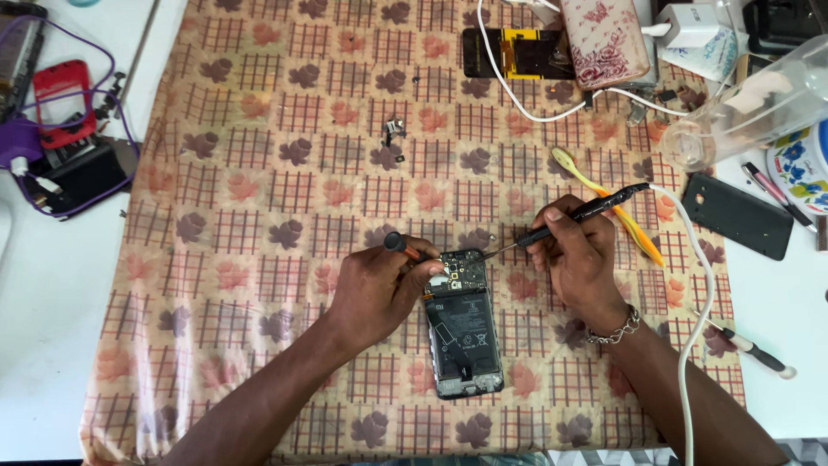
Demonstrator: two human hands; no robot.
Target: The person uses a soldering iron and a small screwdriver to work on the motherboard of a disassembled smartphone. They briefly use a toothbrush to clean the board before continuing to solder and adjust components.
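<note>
Patterned cloth [259, 173] covers the surface; the opened smartphone [464, 324] lies between both hands, back cover off, battery and board bare; the left hand [379, 289], grip clenched on a small screwdriver [402, 246], touches the phone's top left corner; the right hand [580, 259] grips a corded soldering iron [573, 217], tip near the board; reassembly is not yet done; bare cloth lies beyond the left grip, while a toothbrush [604, 194] crowds the right
</note>
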